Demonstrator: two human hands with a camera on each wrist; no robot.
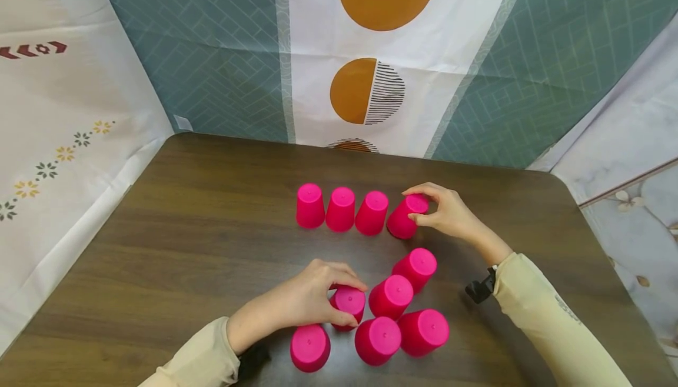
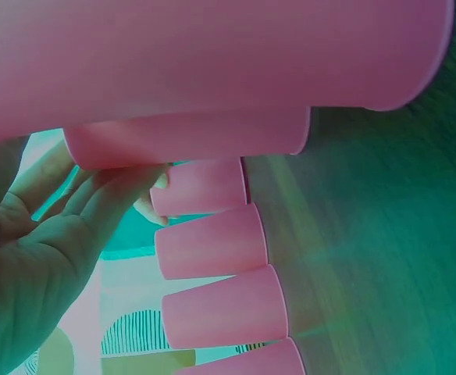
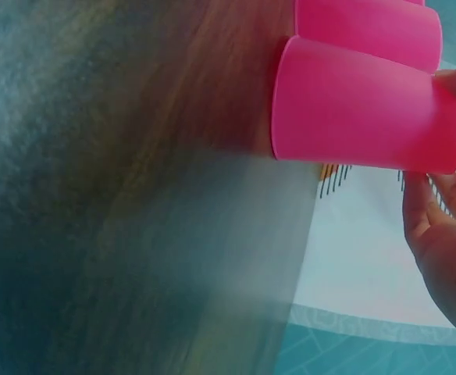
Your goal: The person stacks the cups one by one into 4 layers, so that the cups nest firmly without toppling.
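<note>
On the brown counter (image 1: 185, 246): at the right end of the back row (image 1: 341, 210) with the right hand (image 1: 448, 213), and in the nearer cluster (image 1: 393, 297) with the left hand (image 1: 312, 293), pinching one upturned pink cup (image 1: 401, 223) and a second cup (image 1: 349, 301) between curved fingers (image 1: 424, 189) and thumb (image 1: 422, 219).

A curtained-off workspace — patterned cloths (image 1: 212, 52) hang around a table (image 1: 201, 228).

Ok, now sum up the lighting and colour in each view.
Head view: sharp, natural colour, faint sheen on the table; left wrist view: strong green-teal cast, the cups washed to dull pink; right wrist view: cups vivid, but a pale, hazy glare lies across the table and its grain looks soft.
</note>
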